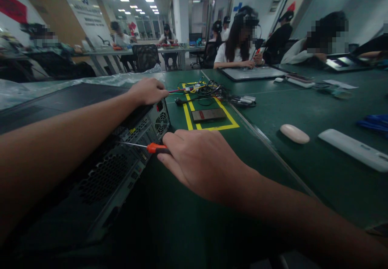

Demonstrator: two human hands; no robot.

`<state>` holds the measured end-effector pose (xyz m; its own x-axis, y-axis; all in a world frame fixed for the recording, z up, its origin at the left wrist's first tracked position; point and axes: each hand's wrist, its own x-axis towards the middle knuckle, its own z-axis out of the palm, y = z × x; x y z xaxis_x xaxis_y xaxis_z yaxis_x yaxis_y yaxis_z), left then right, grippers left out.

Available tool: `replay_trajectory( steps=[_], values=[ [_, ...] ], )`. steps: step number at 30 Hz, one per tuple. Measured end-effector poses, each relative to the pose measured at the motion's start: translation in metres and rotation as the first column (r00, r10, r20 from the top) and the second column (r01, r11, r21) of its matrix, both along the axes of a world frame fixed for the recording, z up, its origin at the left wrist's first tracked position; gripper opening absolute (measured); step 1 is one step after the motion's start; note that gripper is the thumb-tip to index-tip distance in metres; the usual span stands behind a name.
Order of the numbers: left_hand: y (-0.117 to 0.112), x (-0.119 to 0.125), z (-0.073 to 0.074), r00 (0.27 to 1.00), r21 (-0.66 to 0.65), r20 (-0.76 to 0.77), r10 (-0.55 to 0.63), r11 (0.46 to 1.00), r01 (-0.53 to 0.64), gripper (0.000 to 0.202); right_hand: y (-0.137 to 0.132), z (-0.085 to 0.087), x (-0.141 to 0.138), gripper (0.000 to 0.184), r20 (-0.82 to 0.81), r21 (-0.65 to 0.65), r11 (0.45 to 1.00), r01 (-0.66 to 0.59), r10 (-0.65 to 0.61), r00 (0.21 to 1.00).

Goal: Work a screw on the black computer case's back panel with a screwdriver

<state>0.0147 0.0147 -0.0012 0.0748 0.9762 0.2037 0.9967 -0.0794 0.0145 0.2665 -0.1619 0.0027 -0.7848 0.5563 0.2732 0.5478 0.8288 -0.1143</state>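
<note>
Where the gripped screwdriver [154, 148] (orange-handled) points, the computer case [107, 176] lies.

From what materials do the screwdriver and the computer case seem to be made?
Screwdriver: handle probably plastic, bright orange and black; shaft likely metal, thin and shiny. Computer case: rear panel probably dull grey sheet metal, punched with vent holes.

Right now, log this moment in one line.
Left hand: atop black boxy computer case | Right hand: gripping orange-and-black screwdriver, tip at case rear | Nearby: tangled black cables, green table
</note>
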Motion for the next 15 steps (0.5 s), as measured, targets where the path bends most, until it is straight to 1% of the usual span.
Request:
replay_trajectory(
  steps=[5,9,12,15],
  values=[
    [0.0002,-0.0001,-0.0004,1.0,0.0,0.01,0.009,1.0,-0.009,0.056,-0.0017,-0.0027,-0.0003,0.025,-0.013,0.019,1.0,-0.009,0.009,1.0],
    [0.0019,-0.0013,-0.0006,1.0,-0.01,-0.013,0.006,1.0,-0.006,0.056,-0.0034,-0.0043,-0.0005,0.027,-0.044,0.028,1.0,-0.003,0.004,0.999],
    [0.0022,-0.0015,-0.0005,1.0,-0.024,-0.02,0.015,1.0,-0.016,0.058,-0.003,-0.006,-0.0006,0.02,-0.058,0.037,0.998,-0.047,0.049,0.997],
    [0.0021,-0.0015,-0.001,1.0,-0.004,-0.023,-0.001,1.0,0.001,0.058,-0.0019,-0.0081,-0.0005,0.016,-0.049,0.057,0.997,-0.054,0.057,0.997]
  ],
)
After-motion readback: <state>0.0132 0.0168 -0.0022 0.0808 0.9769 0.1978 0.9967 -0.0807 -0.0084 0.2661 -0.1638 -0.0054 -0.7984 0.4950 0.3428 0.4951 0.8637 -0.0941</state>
